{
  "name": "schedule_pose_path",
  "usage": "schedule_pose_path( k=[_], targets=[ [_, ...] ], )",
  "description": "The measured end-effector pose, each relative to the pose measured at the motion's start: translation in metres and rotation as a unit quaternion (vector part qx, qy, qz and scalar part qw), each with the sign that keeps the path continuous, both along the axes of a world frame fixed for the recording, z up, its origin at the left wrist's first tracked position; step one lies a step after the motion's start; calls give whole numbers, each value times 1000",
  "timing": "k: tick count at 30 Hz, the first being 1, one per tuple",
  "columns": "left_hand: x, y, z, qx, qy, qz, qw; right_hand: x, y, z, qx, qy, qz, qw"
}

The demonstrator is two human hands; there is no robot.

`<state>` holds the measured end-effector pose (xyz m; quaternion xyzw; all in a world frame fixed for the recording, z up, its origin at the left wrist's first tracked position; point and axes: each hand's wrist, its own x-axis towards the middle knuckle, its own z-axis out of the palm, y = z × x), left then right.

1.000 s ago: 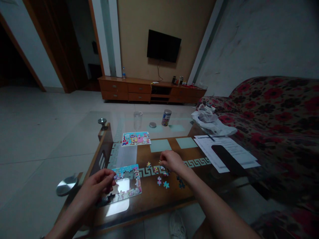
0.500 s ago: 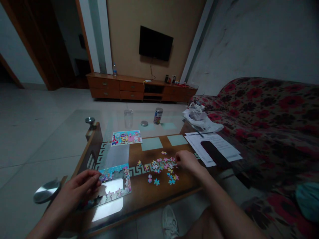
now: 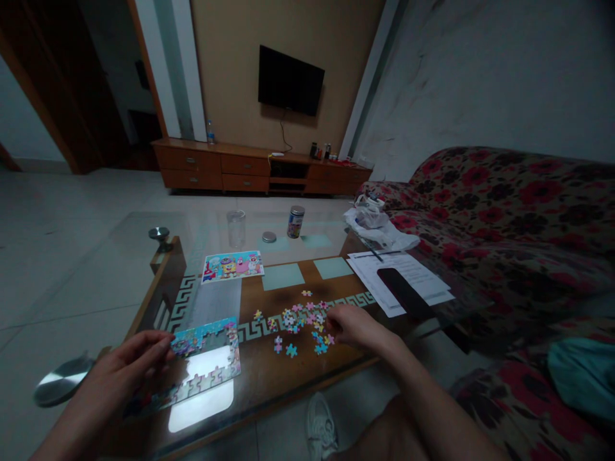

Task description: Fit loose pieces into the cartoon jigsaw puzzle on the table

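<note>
Head view: left hand [image 3: 139, 358] at 9 o'clock of the jigsaw border [image 3: 234, 346], right hand [image 3: 353, 326] at 3 o'clock of the loose jigsaw pieces [image 3: 291, 320]. I cannot tell whether either grip grasps anything. Best pinch them edgewise, 1 at a time.

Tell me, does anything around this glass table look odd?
Mildly, yes: the crumpled plastic bag and unevenly stacked papers look untidy, and dark marks blemish the pale wall. The loose pieces beside the unfinished puzzle seem ordinary.
</note>
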<state>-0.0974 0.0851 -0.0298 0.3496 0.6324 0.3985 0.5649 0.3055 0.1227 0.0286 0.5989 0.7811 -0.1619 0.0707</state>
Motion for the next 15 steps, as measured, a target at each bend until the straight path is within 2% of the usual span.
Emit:
schedule_pose_path(
  k=[4, 11, 15],
  targets=[
    [1, 2, -1, 5, 6, 3, 1000, -5, -6, 1, 2, -9, 5, 1000],
    [1, 2, 0, 1, 10, -9, 1000, -9, -5, 4, -6, -39, -35, 999],
    [1, 1, 1, 7, -4, -8, 1000, -8, 1, 3, 44, 2, -21, 999]
  ],
)
